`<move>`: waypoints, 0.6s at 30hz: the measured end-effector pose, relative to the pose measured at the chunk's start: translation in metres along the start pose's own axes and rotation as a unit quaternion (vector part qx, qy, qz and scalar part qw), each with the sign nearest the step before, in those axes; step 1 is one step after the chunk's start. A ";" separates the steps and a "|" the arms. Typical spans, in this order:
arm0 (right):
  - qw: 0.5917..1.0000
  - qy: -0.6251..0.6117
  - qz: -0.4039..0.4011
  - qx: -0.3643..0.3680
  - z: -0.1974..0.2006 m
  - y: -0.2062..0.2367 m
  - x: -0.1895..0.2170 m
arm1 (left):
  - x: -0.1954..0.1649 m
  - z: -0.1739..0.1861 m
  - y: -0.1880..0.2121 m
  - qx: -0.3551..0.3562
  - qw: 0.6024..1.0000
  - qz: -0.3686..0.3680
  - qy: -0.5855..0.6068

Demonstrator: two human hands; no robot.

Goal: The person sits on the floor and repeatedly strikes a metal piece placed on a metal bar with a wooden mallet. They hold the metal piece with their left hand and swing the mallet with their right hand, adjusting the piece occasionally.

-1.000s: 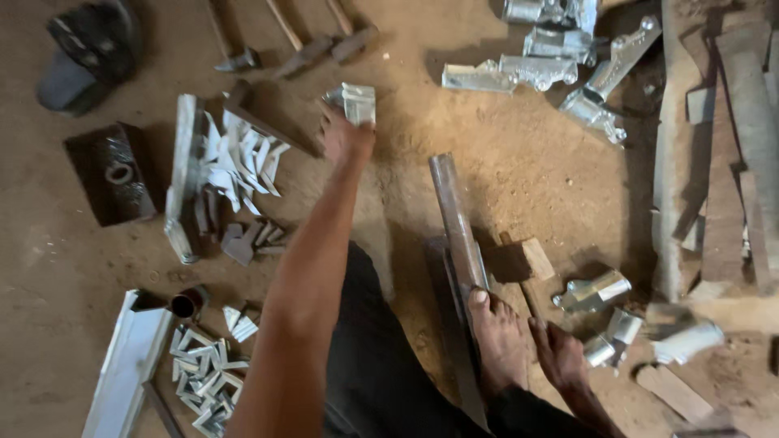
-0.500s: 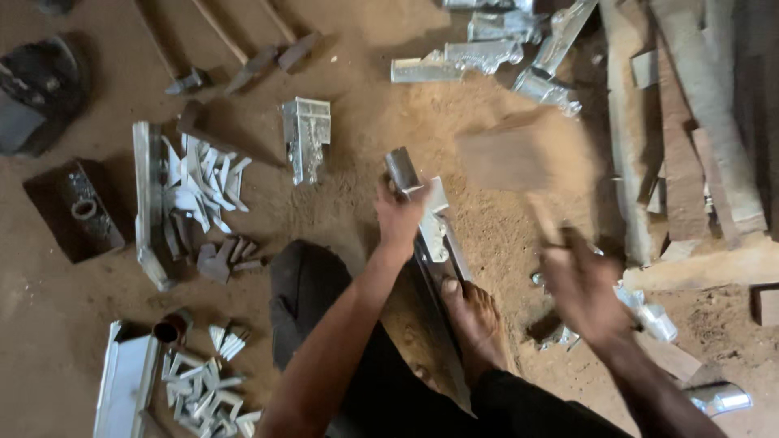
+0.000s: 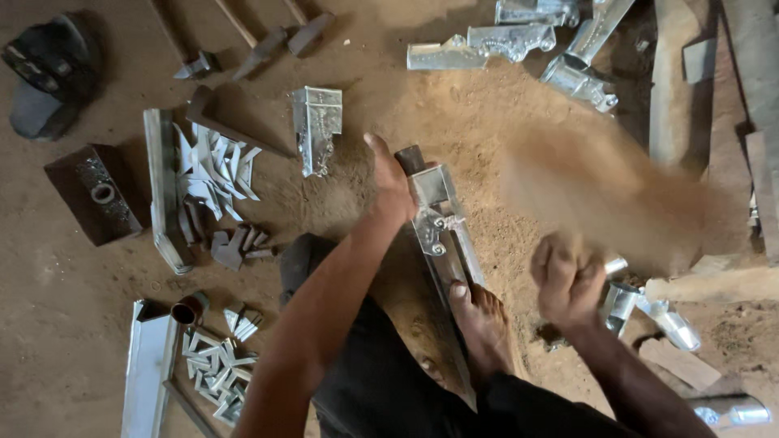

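Sandy dirt floor (image 3: pixel 454 122) fills the view, w/ metal bits scattered all over. Landmark is the long metal bar (image 3: pixel 445 243) lying on the floor at centre, running from mid-frame down toward the bottom edge. On its upper end sits a shiny folded metal piece (image 3: pixel 434 199), w/ a dark round stub just above it. Left hand (image 3: pixel 388 182) wraps around the left side of that piece, fingers closed on it, thumb pointing up. A bare foot (image 3: pixel 483 320) presses on the lower part of the bar.

Right hand (image 3: pixel 568 276), right of the bar, is a tight fist around a handle; the wooden mallet (image 3: pixel 608 191) above it is smeared by motion blur, so head shape is unclear.

Further out: left of the bar, a similar folded piece (image 3: pixel 318 126) stands alone; beyond it, a pile of cut metal strips (image 3: pixel 215 166) beside a long channel (image 3: pixel 162 191). Hammers (image 3: pixel 260 49) lie up-left of the bar. More shiny castings (image 3: pixel 503 40) up-right, some also just right of the fist.

Risk, as I judge it: left fingers sit v. close to the strike spot, so a blow that lands off-line could hit them; the piece could also skid off the bar if the grip or foot slips.

Hard to tell: the mallet's exact position, and whether the piece is seated flat. Bar's lower end is hidden by leg and foot.
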State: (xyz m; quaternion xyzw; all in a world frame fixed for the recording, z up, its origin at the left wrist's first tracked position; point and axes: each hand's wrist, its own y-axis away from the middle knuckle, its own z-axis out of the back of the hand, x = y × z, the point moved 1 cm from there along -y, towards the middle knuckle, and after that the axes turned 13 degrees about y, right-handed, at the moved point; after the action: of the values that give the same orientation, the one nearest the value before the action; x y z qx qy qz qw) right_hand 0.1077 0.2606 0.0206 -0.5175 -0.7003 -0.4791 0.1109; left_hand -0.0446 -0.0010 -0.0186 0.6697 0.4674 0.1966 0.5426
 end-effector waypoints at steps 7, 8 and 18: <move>0.815 0.556 0.161 -0.015 -0.017 -0.001 -0.003 | -0.019 -0.007 0.005 0.047 0.993 0.094 -0.052; 0.873 0.461 0.158 -0.021 -0.012 0.002 -0.006 | -0.020 -0.007 0.004 0.057 0.992 0.104 -0.050; 0.966 0.151 0.196 0.074 0.030 -0.045 -0.033 | -0.019 0.001 -0.020 0.279 0.940 0.194 0.007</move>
State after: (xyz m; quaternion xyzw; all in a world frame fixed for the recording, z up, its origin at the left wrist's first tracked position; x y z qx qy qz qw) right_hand 0.0952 0.2633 -0.0417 -0.5567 -0.5940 -0.4676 0.3444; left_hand -0.0613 -0.0182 -0.0326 0.8704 0.3690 0.1643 0.2816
